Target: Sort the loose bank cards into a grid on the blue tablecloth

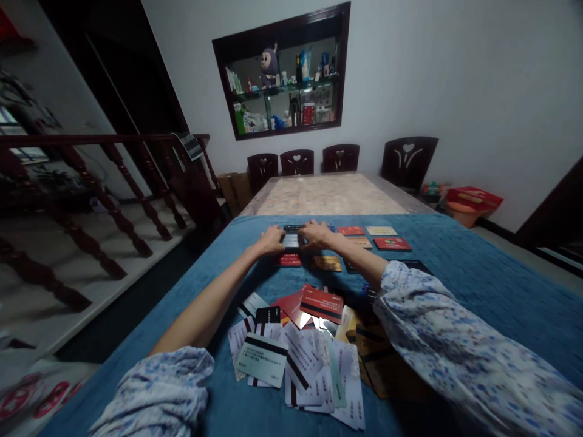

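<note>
Left hand and right hand flank a grey card near the cloth's far edge, fingers bent at its sides; pinching or only touching, cannot tell. A dark card lies just beyond; a red card and gold card sit nearer. Right forearm blocks part of the rows. Loose pile lies between the arms: thin, flat rectangles, overlapping, many dark-striped. Cloth is blue, faintly textured; bare tabletop beyond is pale, mottled.
</note>
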Motion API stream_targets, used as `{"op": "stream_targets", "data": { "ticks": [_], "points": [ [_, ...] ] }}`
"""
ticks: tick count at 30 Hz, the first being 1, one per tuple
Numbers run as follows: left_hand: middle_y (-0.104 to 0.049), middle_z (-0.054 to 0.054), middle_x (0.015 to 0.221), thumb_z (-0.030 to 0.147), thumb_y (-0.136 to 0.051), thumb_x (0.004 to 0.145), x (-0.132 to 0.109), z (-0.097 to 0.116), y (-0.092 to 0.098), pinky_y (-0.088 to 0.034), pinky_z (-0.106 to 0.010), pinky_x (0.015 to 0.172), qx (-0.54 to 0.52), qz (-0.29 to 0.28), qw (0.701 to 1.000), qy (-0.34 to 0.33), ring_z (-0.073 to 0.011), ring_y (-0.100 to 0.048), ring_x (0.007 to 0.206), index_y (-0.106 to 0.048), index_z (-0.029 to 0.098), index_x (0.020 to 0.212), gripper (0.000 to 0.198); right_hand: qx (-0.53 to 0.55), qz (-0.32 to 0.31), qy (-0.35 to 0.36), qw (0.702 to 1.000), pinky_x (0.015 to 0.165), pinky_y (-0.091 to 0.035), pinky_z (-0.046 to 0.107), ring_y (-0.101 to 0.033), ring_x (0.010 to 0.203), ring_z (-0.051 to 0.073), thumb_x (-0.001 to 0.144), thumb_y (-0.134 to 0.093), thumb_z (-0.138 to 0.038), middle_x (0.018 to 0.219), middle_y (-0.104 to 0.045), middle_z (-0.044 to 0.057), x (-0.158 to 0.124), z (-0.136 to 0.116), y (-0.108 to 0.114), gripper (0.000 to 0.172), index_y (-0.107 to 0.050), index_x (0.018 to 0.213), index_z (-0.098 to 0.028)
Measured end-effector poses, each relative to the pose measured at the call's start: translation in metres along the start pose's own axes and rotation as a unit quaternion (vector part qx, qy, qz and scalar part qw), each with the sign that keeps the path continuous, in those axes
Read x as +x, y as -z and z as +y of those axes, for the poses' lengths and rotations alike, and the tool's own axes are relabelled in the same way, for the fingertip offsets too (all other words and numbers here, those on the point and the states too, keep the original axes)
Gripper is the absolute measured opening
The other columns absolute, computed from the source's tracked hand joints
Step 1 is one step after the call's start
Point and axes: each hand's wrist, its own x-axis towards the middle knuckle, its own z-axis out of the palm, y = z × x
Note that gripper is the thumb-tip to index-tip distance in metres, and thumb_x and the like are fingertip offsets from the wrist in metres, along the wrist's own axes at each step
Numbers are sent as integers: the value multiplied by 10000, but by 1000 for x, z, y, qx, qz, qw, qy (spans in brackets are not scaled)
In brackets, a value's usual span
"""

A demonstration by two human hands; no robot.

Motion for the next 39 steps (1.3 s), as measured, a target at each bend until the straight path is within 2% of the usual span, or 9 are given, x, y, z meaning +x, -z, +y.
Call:
{"op": "stream_targets", "data": {
  "ticks": [6,10,15,20,24,35,39],
  "points": [
    [-626,-87,1179,179,-649,665,16,-6,-11,-482,-294,916,7,-11,1000,1,-258,-577,1100,-702,160,1035,375,-16,-20,-10,1000,943,-404,549,-476,1191,342,825,-583,-362,1262,-623,156,15,5,-8,377,-671,1161,-216],
    [-676,-65,1076,161,-663,634,23,-9,-15,-494,-248,865,10,-27,1000,2,-239,-613,1040,-716,166,990,359,-22,-33,-11,999,960,-384,578,-477,1201,351,828,-547,-331,1251,-646,158,23,3,-11,380,-676,1159,-196],
    [-711,-54,937,123,-655,632,28,-9,-18,-502,-236,803,6,-50,999,9,-231,-649,959,-723,173,928,308,-28,-50,-12,998,988,-365,595,-480,1218,353,798,-563,-301,1249,-656,156,32,0,-15,365,-699,1115,-180],
    [-717,-66,903,93,-622,654,28,-8,-20,-507,-235,754,0,-72,997,8,-218,-662,883,-714,145,885,254,-31,-64,-20,997,1010,-344,638,-456,1260,365,787,-568,-276,1283,-637,171,41,-2,-20,407,-683,1156,-148],
    [-711,-74,924,75,-595,666,28,-6,-18,-512,-236,745,4,-84,996,2,-218,-657,896,-706,139,880,249,-27,-69,-22,997,1027,-328,643,-451,1275,368,766,-564,-254,1286,-633,181,45,-1,-22,435,-676,1172,-144],
    [-661,-135,1129,76,-603,649,32,-1,-18,-528,-282,822,28,-109,994,7,-258,-651,982,-703,126,933,305,-12,-81,-53,995,1015,-392,580,-475,1266,367,720,-639,-281,1285,-631,188,51,-8,-22,507,-660,1207,-145],
    [-652,-137,1162,95,-598,675,31,-2,-18,-518,-301,870,22,-107,994,5,-269,-642,1025,-696,133,1005,346,-14,-83,-55,995,1015,-402,557,-467,1275,357,739,-637,-288,1306,-618,186,49,-9,-20,494,-657,1210,-142]
  ]
}}
